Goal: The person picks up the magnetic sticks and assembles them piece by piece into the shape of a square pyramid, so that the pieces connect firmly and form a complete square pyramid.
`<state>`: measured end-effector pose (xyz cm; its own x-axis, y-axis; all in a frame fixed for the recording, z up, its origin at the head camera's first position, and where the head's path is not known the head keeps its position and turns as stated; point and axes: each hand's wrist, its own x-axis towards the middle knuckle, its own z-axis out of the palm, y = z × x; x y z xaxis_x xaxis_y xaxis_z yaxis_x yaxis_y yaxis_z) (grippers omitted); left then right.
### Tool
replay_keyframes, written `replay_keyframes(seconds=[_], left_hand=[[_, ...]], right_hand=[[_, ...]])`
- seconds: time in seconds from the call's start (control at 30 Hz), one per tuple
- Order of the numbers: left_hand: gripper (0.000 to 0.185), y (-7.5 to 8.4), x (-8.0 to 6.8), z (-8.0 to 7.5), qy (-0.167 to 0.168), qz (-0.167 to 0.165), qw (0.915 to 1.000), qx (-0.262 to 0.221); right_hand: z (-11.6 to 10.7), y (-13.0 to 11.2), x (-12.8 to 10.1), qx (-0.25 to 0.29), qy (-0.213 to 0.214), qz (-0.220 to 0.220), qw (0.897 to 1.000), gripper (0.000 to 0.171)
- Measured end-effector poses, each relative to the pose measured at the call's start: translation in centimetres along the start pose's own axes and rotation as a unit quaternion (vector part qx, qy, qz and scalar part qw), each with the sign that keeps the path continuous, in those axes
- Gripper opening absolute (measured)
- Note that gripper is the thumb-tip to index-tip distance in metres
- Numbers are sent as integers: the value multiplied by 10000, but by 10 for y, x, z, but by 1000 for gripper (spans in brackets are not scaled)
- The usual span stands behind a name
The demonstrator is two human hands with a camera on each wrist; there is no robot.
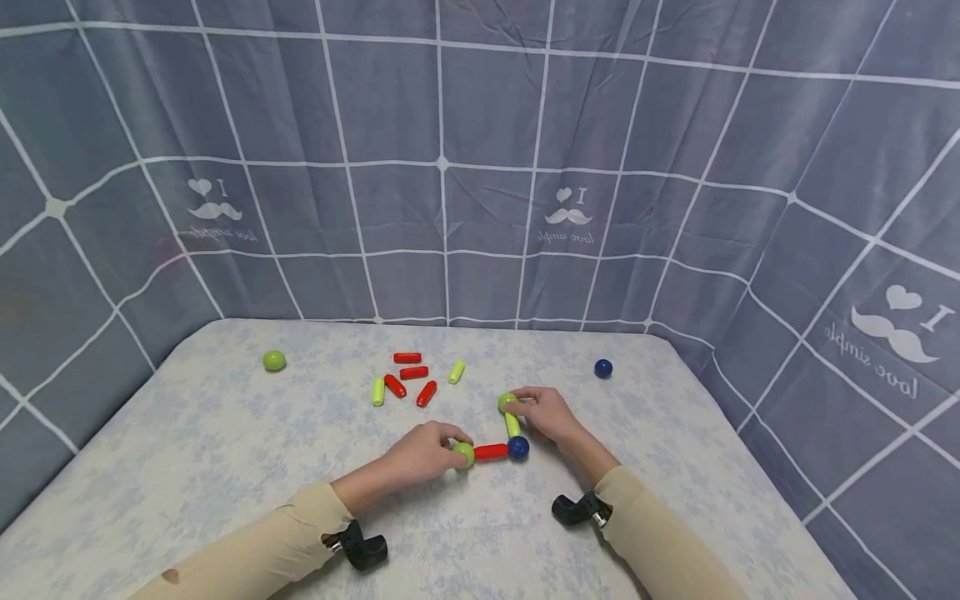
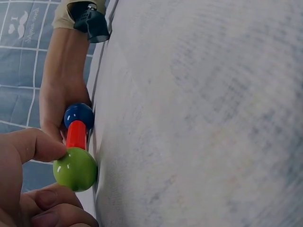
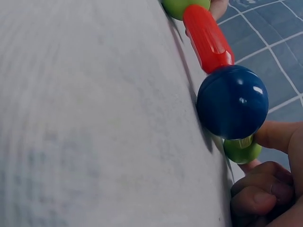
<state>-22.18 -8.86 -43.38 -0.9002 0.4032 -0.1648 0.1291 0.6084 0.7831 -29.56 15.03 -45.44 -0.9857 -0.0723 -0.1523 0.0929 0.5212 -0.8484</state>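
Observation:
Near the middle of the table, a red rod and a yellow-green rod meet at a blue ball, forming a corner. My left hand pinches the green ball on the red rod's left end, thumb and fingers on either side. At the far end of the yellow-green rod, my right hand grips a second green ball. In the right wrist view, the blue ball hides most of that rod and part of this green ball.
Several loose red rods lie further back, with two yellow-green rods beside them. A loose green ball rests at the back left, a blue ball at the back right. A grey checked curtain hangs behind the table.

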Motion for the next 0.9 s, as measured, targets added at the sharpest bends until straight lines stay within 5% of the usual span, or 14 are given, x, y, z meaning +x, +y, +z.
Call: replay_keyframes(seconds=[0.2,0.37,0.53,0.9], left_hand=[[29,-3,6,-3,54,-138,9997,-195],[26,-5,18,-3,670,-352,9964,-377],[28,-2,36,-1,1294,-461,9888,-577],[36,-3,73,-2,1962,-839,9652,-1508]], right_hand=[[0,1,1,-7,66,-70,10000,41],[0,2,1,27,71,-154,9999,39],[-1,4,0,86,92,-163,9998,38],[0,1,-1,55,103,-95,9999,40]])
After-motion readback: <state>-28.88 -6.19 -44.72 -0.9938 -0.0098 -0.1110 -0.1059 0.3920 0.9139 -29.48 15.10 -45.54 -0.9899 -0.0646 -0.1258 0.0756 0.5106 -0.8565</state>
